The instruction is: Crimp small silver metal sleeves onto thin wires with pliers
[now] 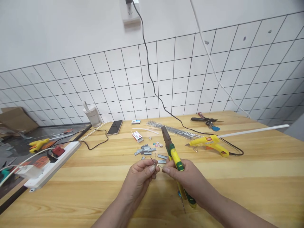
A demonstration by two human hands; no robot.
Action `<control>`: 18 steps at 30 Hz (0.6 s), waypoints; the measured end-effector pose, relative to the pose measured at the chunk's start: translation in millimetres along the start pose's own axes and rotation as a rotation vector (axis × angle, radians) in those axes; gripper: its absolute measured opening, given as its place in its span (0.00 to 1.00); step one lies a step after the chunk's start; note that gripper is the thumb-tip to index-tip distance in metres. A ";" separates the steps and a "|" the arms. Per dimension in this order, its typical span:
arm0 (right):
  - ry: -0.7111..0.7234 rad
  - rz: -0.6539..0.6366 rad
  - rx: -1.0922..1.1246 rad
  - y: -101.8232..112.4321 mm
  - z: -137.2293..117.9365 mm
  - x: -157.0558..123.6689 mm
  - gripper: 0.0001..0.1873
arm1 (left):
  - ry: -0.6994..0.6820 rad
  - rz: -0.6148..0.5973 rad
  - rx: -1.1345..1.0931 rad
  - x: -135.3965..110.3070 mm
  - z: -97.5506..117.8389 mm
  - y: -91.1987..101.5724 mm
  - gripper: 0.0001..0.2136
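A small piece of thin twisted wire (pixel 155 159) is pinched between the thumb and fingers of my left hand (pixel 140 177), its ends sticking up. My right hand (pixel 190 177) is closed around pliers (pixel 176 158) with yellow and green handles, jaws pointing up and away. Its thumb and fingertip are close to the wire's right end; whether they grip it I cannot tell. Under the right hand, a thin item with a blue part (pixel 180 193) lies on the table. Just beyond my hands are metal staple strips (pixel 146 150) and small round pieces (pixel 158 144).
A yellow glue gun (pixel 211 144) with a white stick lies right, its cable running back. Behind are straight metal wires (pixel 175 129), a small box (pixel 137 136), a phone (pixel 115 127) and black-handled tools (pixel 205 120). A power strip (pixel 53 163) lies left, near another yellow glue gun (pixel 39 145).
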State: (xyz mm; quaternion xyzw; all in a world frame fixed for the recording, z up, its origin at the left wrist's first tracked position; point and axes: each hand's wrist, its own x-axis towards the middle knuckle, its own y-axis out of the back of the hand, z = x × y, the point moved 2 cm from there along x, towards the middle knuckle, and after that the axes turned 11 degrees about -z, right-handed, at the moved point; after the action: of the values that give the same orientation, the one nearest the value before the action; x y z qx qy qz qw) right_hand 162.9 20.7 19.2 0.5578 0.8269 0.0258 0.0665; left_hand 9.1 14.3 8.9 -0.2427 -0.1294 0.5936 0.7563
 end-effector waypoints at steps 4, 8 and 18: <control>0.036 0.023 -0.017 0.4 -1.2 0.2 0.10 | 0.014 0.027 0.028 0.8 -0.9 1.6 0.10; 0.065 0.058 -0.051 1.2 -1.6 0.5 0.09 | 0.033 0.042 0.038 0.7 -2.0 1.7 0.10; 0.239 0.069 -0.202 -0.1 -3.2 -5.2 0.05 | 0.244 -0.069 -0.210 -0.7 -5.4 7.2 0.10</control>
State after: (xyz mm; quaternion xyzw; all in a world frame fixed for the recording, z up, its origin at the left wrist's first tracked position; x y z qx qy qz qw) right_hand 164.2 15.9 22.7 0.5694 0.8024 0.1773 0.0223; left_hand 5.6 13.8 0.6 -0.3861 -0.1064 0.5167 0.7567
